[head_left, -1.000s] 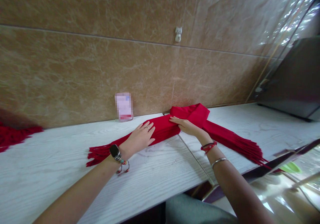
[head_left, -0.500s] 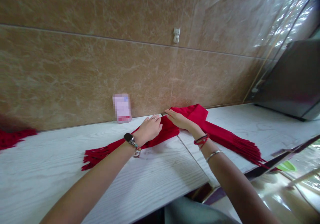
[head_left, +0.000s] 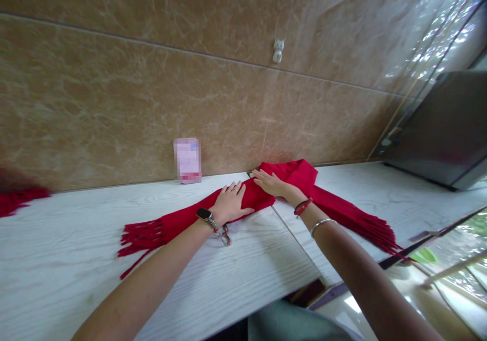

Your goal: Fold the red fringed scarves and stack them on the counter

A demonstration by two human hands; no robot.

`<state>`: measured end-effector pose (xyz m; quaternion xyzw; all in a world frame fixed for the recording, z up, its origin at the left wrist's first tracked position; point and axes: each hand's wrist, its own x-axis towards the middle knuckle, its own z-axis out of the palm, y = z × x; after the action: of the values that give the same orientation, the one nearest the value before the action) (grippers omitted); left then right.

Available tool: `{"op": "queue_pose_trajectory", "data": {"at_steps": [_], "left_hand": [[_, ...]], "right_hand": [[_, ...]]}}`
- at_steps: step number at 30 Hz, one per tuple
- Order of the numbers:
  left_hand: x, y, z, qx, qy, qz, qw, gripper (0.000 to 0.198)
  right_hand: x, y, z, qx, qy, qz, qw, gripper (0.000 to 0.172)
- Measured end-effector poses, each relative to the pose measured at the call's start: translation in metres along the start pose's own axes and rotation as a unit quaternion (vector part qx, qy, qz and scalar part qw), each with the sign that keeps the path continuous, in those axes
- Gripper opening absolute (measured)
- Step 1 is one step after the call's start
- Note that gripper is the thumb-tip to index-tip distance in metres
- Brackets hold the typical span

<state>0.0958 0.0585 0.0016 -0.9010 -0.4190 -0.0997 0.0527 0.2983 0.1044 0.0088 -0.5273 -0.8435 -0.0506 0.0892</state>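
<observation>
A red fringed scarf (head_left: 190, 214) lies folded across the white wood-grain counter, one fringed end pointing left and the other right. Its fold near the wall makes a corner at the right of centre. My left hand (head_left: 230, 204) rests flat on the scarf's left part, fingers spread. On the scarf's middle, close to the fold, my right hand (head_left: 270, 182) lies palm down with its fingers stretched out. Neither hand grips the cloth. A watch (head_left: 205, 214) and beads are on my left wrist; a red band and a silver bangle are on my right arm.
A small pinkish packet (head_left: 188, 161), blurred out, leans on the brown marbled wall (head_left: 133, 102). More red fringed cloth (head_left: 23, 200) lies at the far left. A dark grey appliance (head_left: 437, 128) stands at the right. The counter's front edge runs near my body.
My left hand has shifted slightly down the scarf and its fingers have spread wider. The scarf's left fringe lies a little more spread. My right hand stays nearly in place.
</observation>
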Motion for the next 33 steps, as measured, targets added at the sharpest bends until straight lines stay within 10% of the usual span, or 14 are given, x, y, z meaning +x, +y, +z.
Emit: {"op": "queue_pose_trajectory", "data": {"at_steps": [15,20,27,33], "left_hand": [[-0.075,-0.077,-0.013,0.042,-0.008,0.034,0.999,0.077],[-0.086,-0.078,-0.015,0.037,0.009,0.025,0.999,0.077],[-0.087,-0.072,-0.040,0.042,0.037,0.009,0.998,0.067],[-0.093,-0.072,-0.029,0.034,0.022,0.009,0.999,0.059]], "right_hand": [[0.013,-0.090,0.027,0.134,-0.065,-0.039,0.988,0.052],[0.013,-0.097,0.021,0.206,-0.059,-0.016,0.977,0.049],[0.014,-0.083,-0.015,0.159,0.125,-0.014,0.979,0.039],[0.014,-0.103,-0.020,0.055,0.047,0.017,0.997,0.028]]}}
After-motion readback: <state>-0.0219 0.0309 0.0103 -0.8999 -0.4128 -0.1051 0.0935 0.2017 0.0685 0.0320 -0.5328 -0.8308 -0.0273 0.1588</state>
